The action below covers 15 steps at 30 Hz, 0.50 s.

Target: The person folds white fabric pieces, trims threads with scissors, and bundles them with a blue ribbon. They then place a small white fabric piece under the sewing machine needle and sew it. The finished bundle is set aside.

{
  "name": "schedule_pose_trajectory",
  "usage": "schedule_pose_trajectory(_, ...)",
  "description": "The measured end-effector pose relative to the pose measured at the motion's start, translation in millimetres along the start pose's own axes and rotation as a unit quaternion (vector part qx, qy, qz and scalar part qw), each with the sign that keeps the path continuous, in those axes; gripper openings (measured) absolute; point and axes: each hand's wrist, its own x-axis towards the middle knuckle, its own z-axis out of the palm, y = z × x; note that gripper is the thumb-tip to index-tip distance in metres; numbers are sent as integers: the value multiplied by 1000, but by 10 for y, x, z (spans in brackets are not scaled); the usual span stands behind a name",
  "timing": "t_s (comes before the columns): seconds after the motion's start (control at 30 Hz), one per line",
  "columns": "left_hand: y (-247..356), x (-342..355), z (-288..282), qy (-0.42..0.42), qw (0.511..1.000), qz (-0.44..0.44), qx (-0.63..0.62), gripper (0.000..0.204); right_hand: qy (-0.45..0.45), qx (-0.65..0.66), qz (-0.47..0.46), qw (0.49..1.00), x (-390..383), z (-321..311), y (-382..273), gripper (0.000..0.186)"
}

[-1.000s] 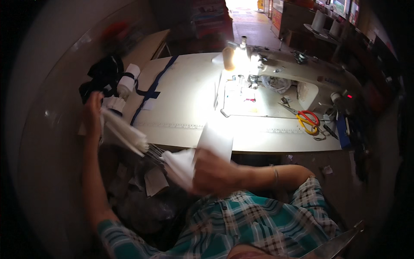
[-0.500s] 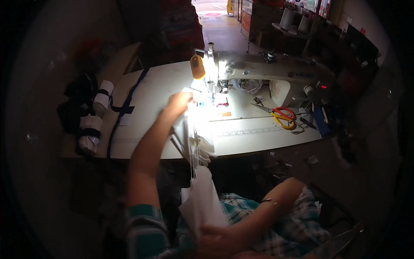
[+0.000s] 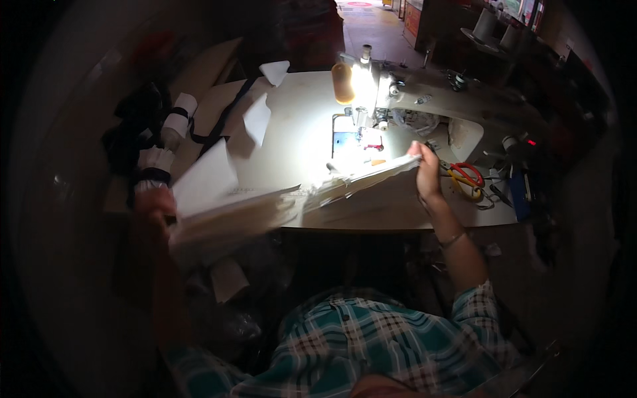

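My left hand, blurred by motion, grips the left end of a bundle of white cloth pieces above the table's front edge. At the bundle's other end, my right hand pinches a narrow stack of white cloth between thumb and fingers. Between the hands the pieces stretch in a slanting line, ragged where they meet. Right behind them stands a sewing machine, its lamp shining on the needle area. Loose white pieces show over the table's left part; whether they touch it I cannot tell.
Rolled white bundles with dark bands and dark cloth occupy the table's left end. A dark strap runs beside them. Red-and-yellow scissors lie right of my right hand. A white piece is below the table edge.
My right hand has risen from my lap to above the table's right side. My left hand has swung left and nearer, away from the needle. The white cloth now spans between both hands.
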Motion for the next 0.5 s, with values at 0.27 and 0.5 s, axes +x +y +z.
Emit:
schedule_pose_trajectory(0.27, 1579, 543, -1471, -173, 979, 50, -100, 30, -249, -76, -43, 964, 402, 1577, 214, 27)
schedule_pose_trajectory(0.5, 1736, 173, -2219, -267, 928, -224, 130, 31, -387, -413, -190, 803, 318, 2439, -274, 29)
